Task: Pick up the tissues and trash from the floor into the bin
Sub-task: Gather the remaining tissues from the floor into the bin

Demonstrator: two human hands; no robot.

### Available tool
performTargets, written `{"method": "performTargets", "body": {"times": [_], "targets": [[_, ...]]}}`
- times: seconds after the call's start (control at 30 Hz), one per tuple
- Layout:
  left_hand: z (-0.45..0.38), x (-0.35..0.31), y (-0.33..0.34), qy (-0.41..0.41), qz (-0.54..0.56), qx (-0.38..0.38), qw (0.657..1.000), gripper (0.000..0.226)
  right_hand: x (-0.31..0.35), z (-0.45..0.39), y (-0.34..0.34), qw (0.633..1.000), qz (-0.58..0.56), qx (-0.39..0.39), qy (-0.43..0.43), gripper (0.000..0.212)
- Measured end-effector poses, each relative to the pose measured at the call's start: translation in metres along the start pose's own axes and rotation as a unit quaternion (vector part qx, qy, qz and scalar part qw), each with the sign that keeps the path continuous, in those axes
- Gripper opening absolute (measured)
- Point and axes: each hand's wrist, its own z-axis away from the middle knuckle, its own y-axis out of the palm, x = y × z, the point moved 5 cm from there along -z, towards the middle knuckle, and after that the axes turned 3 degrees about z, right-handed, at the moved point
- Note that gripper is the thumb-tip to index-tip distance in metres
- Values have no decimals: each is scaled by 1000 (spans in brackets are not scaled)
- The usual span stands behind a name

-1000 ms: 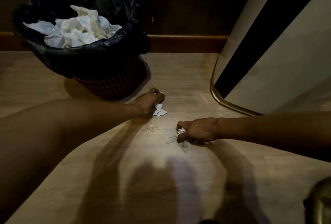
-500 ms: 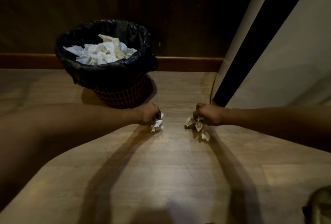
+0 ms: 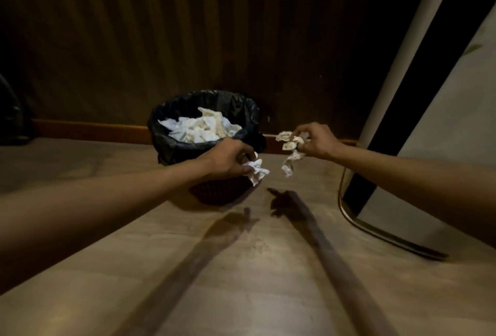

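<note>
Pale wood-plank floor (image 3: 268, 276), lit from the front, bare of litter in the visible area; two long arm shadows across it. Dark ribbed wall panel (image 3: 161, 40) behind, tall white appliance with a dark stripe (image 3: 440, 147) at right.

Round red mesh bin lined with a black plastic bag (image 3: 206, 131), set against the wall, bag folded over the rim to keep it open; white crumpled tissues (image 3: 201, 129) heaped close to the rim inside.

Left hand (image 3: 228, 158) raised off the floor, directly in front of the bin. Grip closed on a small white crumpled tissue (image 3: 256, 170), the loose end trailing below the fingers.

Right hand (image 3: 316, 139) at similar height, just right of the bin. Grip pinched on a bunch of off-white tissue scraps (image 3: 291, 150), one strand dangling.

Both loads clear of the floor, not yet over the opening. Probable reason for the two-handed carry: one trip instead of two. Remaining step, judged: shift over the rim, release.
</note>
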Motion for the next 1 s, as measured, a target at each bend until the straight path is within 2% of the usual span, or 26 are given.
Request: {"method": "performTargets", "body": {"times": [0.13, 0.33, 0.5, 0.7, 0.83, 1.0], "targets": [[3, 10, -58, -29, 15, -105, 994, 31, 50, -31, -21, 998, -46, -45, -26, 31], [16, 56, -115, -118, 35, -203, 971, 29, 119, -66, -32, 990, -98, -91, -54, 30], [22, 95, -120, -187, 23, -223, 956, 29, 159, -84, -28, 987, -100, -120, -40, 35], [23, 115, -110, -221, 142, -188, 946, 37, 185, -96, -19, 981, -130, -144, -19, 40], [32, 120, -112, -218, 142, -215, 941, 39, 197, -95, -13, 978, -145, -148, -26, 34], [67, 134, -122, -223, 98, -285, 927, 26, 219, -96, 1, 984, -132, -113, -44, 37]]}}
